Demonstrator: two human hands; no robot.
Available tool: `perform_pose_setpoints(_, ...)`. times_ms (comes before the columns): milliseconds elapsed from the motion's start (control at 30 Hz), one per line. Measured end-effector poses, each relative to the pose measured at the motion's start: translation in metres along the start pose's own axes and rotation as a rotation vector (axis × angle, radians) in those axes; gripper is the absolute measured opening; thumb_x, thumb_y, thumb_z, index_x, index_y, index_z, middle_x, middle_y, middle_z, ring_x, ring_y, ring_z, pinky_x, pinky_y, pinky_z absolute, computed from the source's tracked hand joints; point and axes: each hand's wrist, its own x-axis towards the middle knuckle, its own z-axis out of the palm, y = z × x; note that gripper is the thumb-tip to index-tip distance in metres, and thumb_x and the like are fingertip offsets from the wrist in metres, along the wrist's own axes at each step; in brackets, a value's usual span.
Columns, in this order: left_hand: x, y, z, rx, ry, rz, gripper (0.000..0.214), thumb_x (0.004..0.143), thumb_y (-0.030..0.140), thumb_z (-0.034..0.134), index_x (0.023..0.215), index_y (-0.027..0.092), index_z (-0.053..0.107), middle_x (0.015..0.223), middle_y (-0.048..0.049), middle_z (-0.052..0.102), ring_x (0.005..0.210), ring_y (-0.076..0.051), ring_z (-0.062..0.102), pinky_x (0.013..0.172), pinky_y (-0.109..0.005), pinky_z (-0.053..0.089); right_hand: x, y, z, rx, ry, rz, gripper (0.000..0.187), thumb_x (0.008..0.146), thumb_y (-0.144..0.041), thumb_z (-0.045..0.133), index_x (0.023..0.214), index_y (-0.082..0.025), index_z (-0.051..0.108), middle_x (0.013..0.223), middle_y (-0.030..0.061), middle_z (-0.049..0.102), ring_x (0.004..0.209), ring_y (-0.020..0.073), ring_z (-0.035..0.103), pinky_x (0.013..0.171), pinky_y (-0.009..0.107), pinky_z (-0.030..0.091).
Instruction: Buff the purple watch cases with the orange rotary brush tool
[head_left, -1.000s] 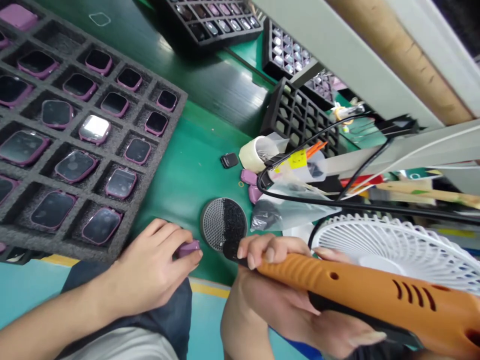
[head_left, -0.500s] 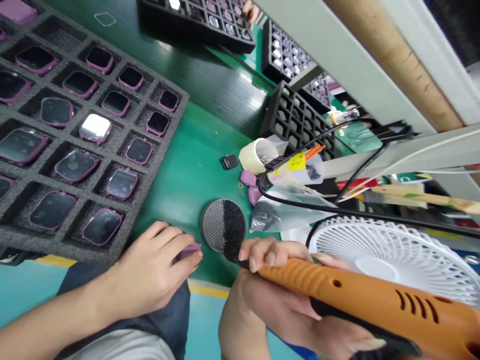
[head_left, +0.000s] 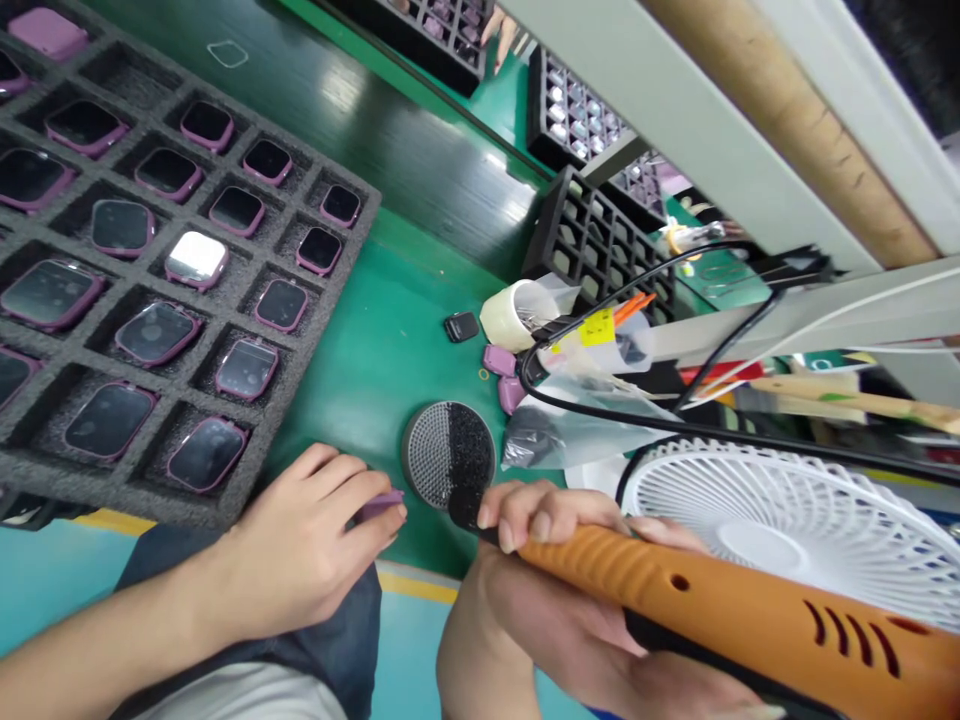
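Note:
My left hand pinches a small purple watch case between thumb and fingers, mostly hidden by them. My right hand is wrapped round an orange hand-held power tool with vent slots and a black front end. That black end lies at the lower edge of a round pad, half grey mesh and half black; I cannot tell if they touch. Left of my left hand stands a grey foam tray of purple-framed watches, such as one watch in its near corner pocket.
Beyond the pad lie a black watch, purple cases, a cream cup and a plastic bag. A white fan and a black cable sit on the right. Another person's hand is beside a far tray.
The far tray near the other person's hand has slid farther away. The view has shifted slightly; both my hands keep their holds and barely move.

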Motion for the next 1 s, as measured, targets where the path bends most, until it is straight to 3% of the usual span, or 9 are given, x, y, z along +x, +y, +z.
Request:
perform_pose_setpoints(133, 0.001, 0.000, 0.000, 0.003, 0.001, 0.002, 0.020, 0.107, 0.018, 0.065, 0.126, 0.017, 0.074, 0.122, -0.0088, 0.075, 0.107, -0.027, 0.067, 0.089, -0.048, 0.051, 0.000, 0.000, 0.001, -0.015, 0.024, 0.004, 0.051, 0.095, -0.077, 0.058, 0.113, -0.033, 0.075, 0.075, -0.0054, 0.066, 0.050, 0.0167, 0.051, 0.043, 0.035, 0.049)
perform_pose_setpoints(300, 0.001, 0.000, 0.001, 0.000, -0.001, -0.003, 0.021, 0.107, 0.019, 0.066, 0.126, 0.017, 0.074, 0.123, -0.0087, 0.075, 0.108, -0.027, 0.067, 0.090, -0.048, 0.051, 0.000, -0.001, 0.002, -0.039, 0.025, 0.007, 0.051, 0.092, -0.078, 0.060, 0.112, -0.034, 0.074, 0.075, -0.0060, 0.065, 0.051, 0.0167, 0.051, 0.043, 0.035, 0.049)
perform_pose_setpoints(600, 0.001, 0.000, -0.002, 0.005, -0.015, 0.003, 0.021, 0.106, 0.018, 0.066, 0.127, 0.017, 0.073, 0.124, -0.0093, 0.074, 0.108, -0.027, 0.067, 0.090, -0.048, 0.051, -0.003, 0.003, -0.001, 0.012, -0.009, -0.040, 0.054, 0.099, -0.073, 0.046, 0.117, -0.028, 0.071, 0.078, -0.0028, 0.064, 0.054, 0.0165, 0.051, 0.045, 0.035, 0.047)
perform_pose_setpoints(700, 0.001, 0.000, -0.001, 0.008, -0.021, 0.001, 0.021, 0.107, 0.018, 0.066, 0.127, 0.017, 0.073, 0.124, -0.0087, 0.075, 0.107, -0.027, 0.066, 0.091, -0.048, 0.051, -0.003, 0.001, -0.005, 0.004, -0.066, -0.039, 0.053, 0.100, -0.073, 0.050, 0.121, -0.029, 0.069, 0.082, -0.0029, 0.064, 0.058, 0.0164, 0.053, 0.048, 0.034, 0.049)
perform_pose_setpoints(1000, -0.001, 0.001, -0.001, 0.014, -0.013, 0.002, 0.022, 0.108, 0.017, 0.064, 0.127, 0.017, 0.073, 0.123, -0.0092, 0.075, 0.109, -0.027, 0.066, 0.091, -0.048, 0.050, -0.002, 0.003, -0.015, 0.016, -0.135, 0.013, 0.059, 0.107, -0.076, 0.036, 0.125, -0.031, 0.069, 0.085, -0.0017, 0.067, 0.061, 0.0169, 0.058, 0.054, 0.035, 0.055)
